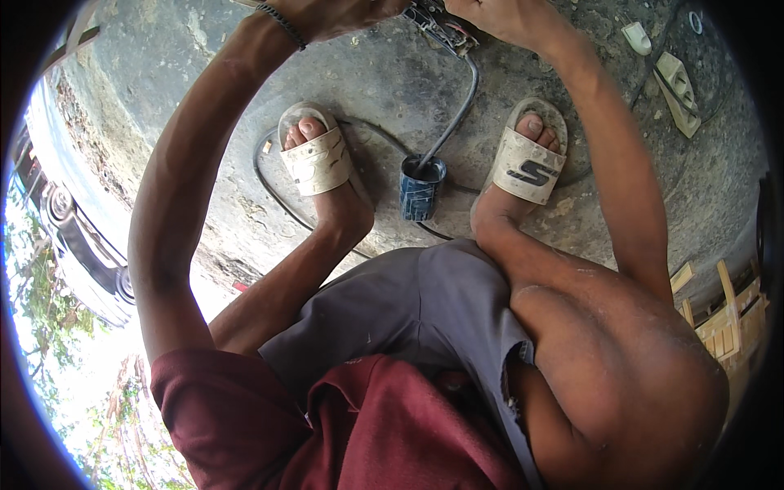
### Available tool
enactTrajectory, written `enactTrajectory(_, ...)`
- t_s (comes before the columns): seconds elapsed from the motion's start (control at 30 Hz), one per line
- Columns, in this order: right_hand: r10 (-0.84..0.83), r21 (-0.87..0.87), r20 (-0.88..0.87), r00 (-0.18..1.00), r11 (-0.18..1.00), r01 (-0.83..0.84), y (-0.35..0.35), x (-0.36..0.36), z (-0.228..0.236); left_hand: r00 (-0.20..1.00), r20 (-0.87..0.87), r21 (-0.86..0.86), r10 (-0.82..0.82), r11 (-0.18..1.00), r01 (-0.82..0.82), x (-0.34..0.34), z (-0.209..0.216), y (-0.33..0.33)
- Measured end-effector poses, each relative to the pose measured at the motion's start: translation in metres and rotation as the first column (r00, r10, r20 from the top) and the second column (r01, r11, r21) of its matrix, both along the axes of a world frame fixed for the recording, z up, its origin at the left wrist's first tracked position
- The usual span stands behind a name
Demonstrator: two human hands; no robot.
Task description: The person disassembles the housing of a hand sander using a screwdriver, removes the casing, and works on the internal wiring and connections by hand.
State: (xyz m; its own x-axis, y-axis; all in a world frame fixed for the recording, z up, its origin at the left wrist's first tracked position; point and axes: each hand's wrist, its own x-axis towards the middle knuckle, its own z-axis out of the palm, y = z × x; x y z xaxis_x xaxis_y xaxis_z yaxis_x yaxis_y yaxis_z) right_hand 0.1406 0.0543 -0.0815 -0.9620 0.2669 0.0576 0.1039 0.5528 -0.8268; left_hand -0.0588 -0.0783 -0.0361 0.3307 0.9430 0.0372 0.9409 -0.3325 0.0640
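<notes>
At the top edge, my left hand [347,15] reaches in with a dark beaded band on its wrist. Its fingers close at the side of a dark mechanical part [441,28] with exposed metal and wires. My right hand [500,18] meets that part from the other side with curled fingers. The top edge cuts off both hands, so what the right fingers pinch is hidden. From the part's lower end, a grey cable [472,86] runs down into a scuffed blue cylindrical housing [422,192], which stands on the ground between my feet.
White slide sandals [314,163] are on my feet, either side of the housing. A black cord [265,175] loops over the rough concrete [384,82]. At far right lie a small white piece [636,37] and a pale long piece [678,94]. Wooden slats [731,314] stand at right.
</notes>
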Motion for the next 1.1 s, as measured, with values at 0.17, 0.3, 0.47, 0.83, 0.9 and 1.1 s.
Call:
enactTrajectory(0.17,-0.074,-0.055,-0.017,0.997,0.996,0.073,0.002,0.012,-0.004,1.000,0.006,-0.018,0.018,1.000,-0.018,0.002,0.001,0.000)
enactTrajectory(0.3,-0.123,-0.143,0.090,0.988,0.980,0.135,-0.003,0.017,-0.001,1.000,-0.006,-0.010,0.023,1.000,-0.023,0.002,0.000,0.000)
enactTrajectory(0.47,-0.178,-0.069,-0.005,0.984,0.982,0.177,-0.013,0.012,-0.004,1.000,-0.013,-0.003,0.020,1.000,-0.020,0.003,0.000,0.000)
enactTrajectory(0.83,-0.145,-0.252,0.125,0.982,0.952,0.173,0.004,0.012,0.007,0.999,-0.011,-0.023,0.038,0.999,-0.038,0.002,0.002,0.000)
enactTrajectory(0.9,-0.127,-0.358,0.235,0.964,0.910,0.208,0.006,0.015,0.014,0.999,0.006,-0.043,0.049,0.998,-0.049,0.002,0.005,-0.003)
enactTrajectory(1.1,-0.162,-0.723,0.274,0.948,0.615,0.314,-0.002,0.041,0.035,0.902,0.389,-0.127,0.188,0.980,-0.150,0.037,0.028,-0.010)
